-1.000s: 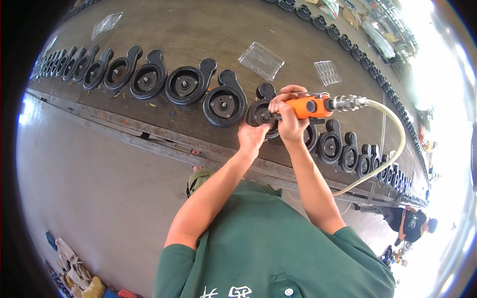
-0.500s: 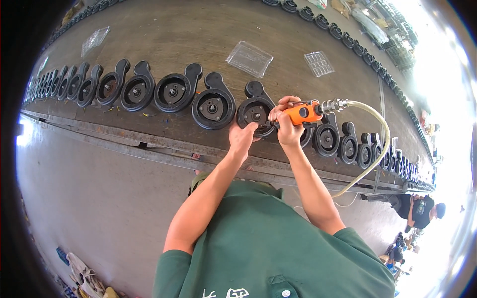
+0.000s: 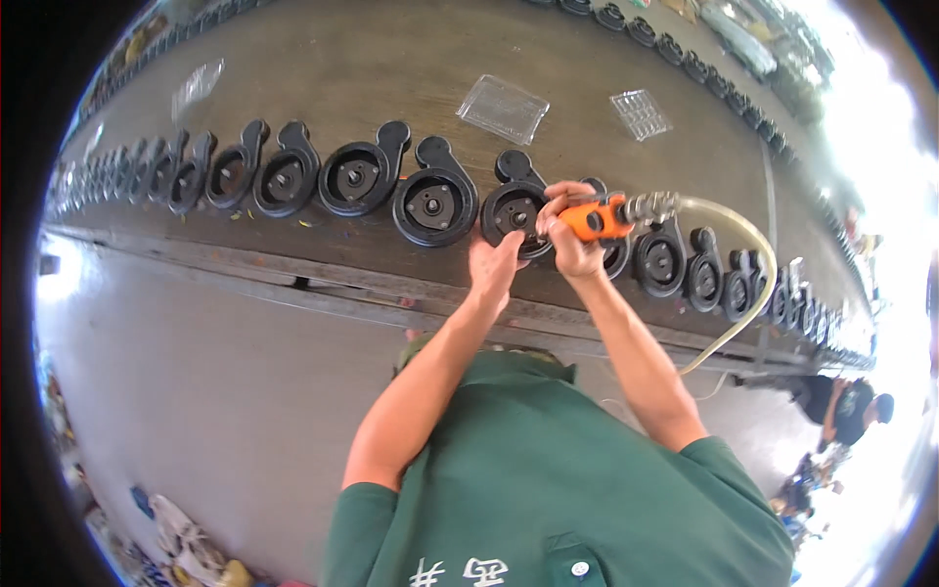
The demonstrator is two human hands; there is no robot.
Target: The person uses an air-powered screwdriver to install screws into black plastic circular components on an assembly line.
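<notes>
An orange air-powered driver point(image 3: 598, 221) lies in my right hand point(image 3: 575, 250), its fingers wrapped round the body. Its narrow front end points left, at a black round housing point(image 3: 511, 194) with a short rounded arm. That housing rests on the table, with a metal stud at its centre. My left hand point(image 3: 492, 262) grips the housing's near rim, thumb over the edge and fingers partly hidden below it. Where the tool's tip meets the housing is too small and blurred to make out.
More black housings point(image 3: 435, 205) stand in a long row along the table's near edge point(image 3: 381, 284). A clear hose point(image 3: 768, 264) loops from the driver toward the lower right. Clear plastic trays point(image 3: 504, 110) lie farther back. Another person point(image 3: 851, 409) is at the far right.
The whole view has shifted slightly to the right. Both hands stay at the same housing, the left still on its rim and the right still holding the driver.
</notes>
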